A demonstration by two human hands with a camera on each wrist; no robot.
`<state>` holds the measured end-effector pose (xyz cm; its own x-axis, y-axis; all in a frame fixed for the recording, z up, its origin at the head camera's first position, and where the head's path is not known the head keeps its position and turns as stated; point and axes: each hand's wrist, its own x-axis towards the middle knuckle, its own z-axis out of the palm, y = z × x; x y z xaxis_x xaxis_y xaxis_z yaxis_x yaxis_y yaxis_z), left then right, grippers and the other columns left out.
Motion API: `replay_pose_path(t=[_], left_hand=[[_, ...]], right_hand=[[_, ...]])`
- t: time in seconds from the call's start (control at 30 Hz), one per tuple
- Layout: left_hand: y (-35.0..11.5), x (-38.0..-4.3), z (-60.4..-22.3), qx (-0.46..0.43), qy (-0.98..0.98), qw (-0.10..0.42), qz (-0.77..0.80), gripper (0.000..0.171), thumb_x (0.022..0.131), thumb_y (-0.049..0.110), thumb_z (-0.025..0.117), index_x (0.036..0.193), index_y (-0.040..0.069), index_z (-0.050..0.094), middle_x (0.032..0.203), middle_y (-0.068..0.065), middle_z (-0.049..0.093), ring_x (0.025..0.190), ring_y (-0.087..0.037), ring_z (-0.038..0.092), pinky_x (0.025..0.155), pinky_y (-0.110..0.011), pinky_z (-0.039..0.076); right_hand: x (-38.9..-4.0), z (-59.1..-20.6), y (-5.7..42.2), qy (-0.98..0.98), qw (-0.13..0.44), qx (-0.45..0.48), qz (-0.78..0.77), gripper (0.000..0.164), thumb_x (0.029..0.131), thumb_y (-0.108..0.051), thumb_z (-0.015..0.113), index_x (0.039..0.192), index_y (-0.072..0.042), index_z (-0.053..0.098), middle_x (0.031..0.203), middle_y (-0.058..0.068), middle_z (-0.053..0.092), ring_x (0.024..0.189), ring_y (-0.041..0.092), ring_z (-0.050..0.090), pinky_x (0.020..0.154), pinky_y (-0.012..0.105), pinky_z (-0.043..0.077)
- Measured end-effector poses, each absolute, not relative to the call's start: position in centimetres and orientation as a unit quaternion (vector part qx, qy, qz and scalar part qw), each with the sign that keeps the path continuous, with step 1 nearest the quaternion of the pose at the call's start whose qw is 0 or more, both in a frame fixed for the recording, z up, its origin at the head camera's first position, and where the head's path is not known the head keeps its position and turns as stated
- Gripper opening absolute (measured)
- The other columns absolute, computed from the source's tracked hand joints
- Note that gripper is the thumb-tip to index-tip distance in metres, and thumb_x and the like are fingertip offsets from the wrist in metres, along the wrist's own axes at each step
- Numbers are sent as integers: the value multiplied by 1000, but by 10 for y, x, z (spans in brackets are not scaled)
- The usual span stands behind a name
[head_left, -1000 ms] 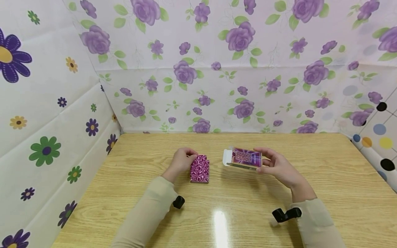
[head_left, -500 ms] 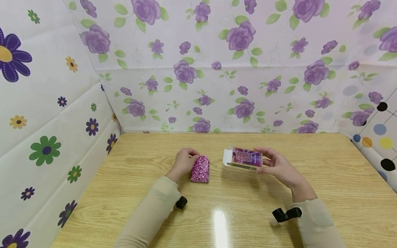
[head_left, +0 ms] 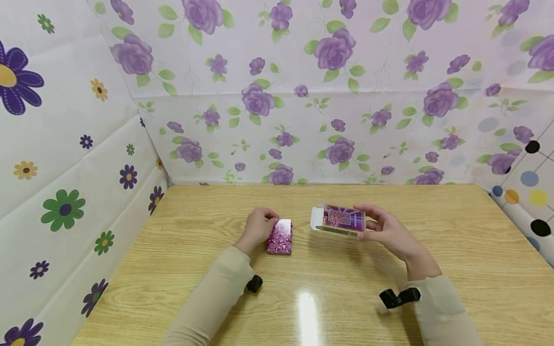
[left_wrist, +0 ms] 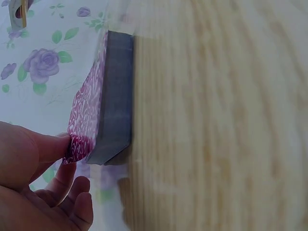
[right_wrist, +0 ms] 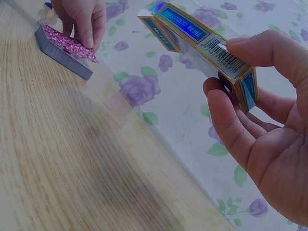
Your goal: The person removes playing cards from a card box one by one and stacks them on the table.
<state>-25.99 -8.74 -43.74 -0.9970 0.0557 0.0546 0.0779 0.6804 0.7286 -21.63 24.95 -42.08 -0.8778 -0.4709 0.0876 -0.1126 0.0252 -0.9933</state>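
Note:
A deck of playing cards with pink-and-white swirled backs lies on the table, its stacked edge grey in the left wrist view. My left hand is at the deck's far left corner. There, thumb and forefinger pinch the corner of the top card, which bends up off the stack; whether it is one card or more I cannot tell. To the right, my right hand holds a purple-and-gold card box by its closed end, above the table. The box's white end flap hangs open toward the deck.
The wooden table reaches back to a wall covering printed with purple roses. A flowered sheet lines the left side, and a dotted one the right. Black camera mounts sit on both wrists.
My left hand has shifted slightly right. The top card, which stuck out past the deck's far edge, has come back over it and now catches the light. The right hand and box stay nearly still.

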Motion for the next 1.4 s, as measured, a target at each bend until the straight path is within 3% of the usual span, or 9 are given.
replay_pose_path(t=[0.3, 0.67, 1.4], left_hand=[[-87, -260, -443, -33, -916, 3, -399, 11, 91, 8, 60, 91, 5, 71, 94, -9, 67, 83, -19, 58, 73, -31, 50], [-86, -258, -444, -23, -913, -7, -407, 12, 92, 8, 59, 92, 5, 71, 96, -10, 67, 81, -18, 58, 70, -29, 50], [-84, -261, -449, -32, -918, 9, -395, 12, 91, 8, 60, 91, 5, 71, 92, -9, 68, 78, -17, 59, 69, -29, 50]], right_hand=[[-217, -421, 249, 704, 135, -203, -667, 65, 84, 2, 66, 141, -8, 35, 130, 0, 45, 103, 10, 62, 78, 27, 57], [-216, -422, 250, 701, 137, -209, -668, 64, 85, 3, 65, 141, -7, 35, 131, 1, 44, 103, 10, 62, 79, 30, 57], [-217, -422, 250, 706, 131, -212, -663, 65, 85, 2, 65, 141, -4, 34, 133, 2, 42, 102, 10, 62, 78, 28, 57]])
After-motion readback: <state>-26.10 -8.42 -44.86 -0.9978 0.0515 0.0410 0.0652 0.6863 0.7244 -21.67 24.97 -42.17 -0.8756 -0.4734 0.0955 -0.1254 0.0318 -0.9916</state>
